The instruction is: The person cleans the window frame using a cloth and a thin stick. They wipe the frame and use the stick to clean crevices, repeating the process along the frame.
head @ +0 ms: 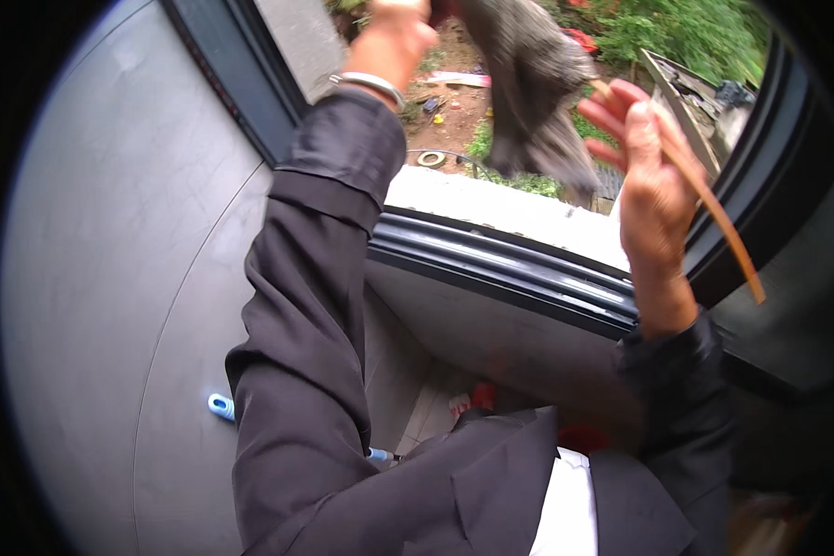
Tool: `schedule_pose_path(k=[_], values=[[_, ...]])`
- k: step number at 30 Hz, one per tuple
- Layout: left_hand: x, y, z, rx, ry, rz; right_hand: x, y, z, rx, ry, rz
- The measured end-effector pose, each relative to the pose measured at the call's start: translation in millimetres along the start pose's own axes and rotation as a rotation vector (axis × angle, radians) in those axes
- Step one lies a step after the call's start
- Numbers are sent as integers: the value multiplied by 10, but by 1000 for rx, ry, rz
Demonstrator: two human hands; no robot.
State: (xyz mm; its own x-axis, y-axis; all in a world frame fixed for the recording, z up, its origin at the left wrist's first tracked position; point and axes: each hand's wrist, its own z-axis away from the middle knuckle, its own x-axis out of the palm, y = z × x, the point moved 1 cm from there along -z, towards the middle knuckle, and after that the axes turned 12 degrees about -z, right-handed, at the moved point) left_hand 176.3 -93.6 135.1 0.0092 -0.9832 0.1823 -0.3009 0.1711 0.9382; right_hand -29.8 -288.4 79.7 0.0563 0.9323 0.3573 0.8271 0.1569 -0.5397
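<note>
A grey cloth hangs in folds in the open window, blurred along its lower edge. My left hand is raised beside its upper part and is cut off by the top of the view. A bit of dark red shows next to that hand; what its fingers hold is hidden. A thin, curved wooden stick lies across my right hand, held between thumb and palm with the fingers loosely spread. The stick's upper end meets the side of the cloth; whether it is fixed there is unclear.
Below the hands runs a dark metal window frame, with a white outer ledge beyond it. Outside, a tyre lies on bare earth among plants. A blue handle shows by the grey wall panel at left.
</note>
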Motion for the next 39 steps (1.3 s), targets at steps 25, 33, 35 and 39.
schedule_pose_path(k=[25, 33, 35, 39], values=[[417, 228, 699, 513, -692, 48, -1599, -399, 1934, 752, 0, -29], [884, -1104, 2110, 503, -942, -927, -1914, -421, 2194, 811, 80, -16], [977, -1224, 2251, 679, -1207, -970, -1956, -404, 2223, 839, 90, -17], [1070, -1234, 2186, 689, -1363, -1038, -1905, -366, 2275, 880, 118, -17]])
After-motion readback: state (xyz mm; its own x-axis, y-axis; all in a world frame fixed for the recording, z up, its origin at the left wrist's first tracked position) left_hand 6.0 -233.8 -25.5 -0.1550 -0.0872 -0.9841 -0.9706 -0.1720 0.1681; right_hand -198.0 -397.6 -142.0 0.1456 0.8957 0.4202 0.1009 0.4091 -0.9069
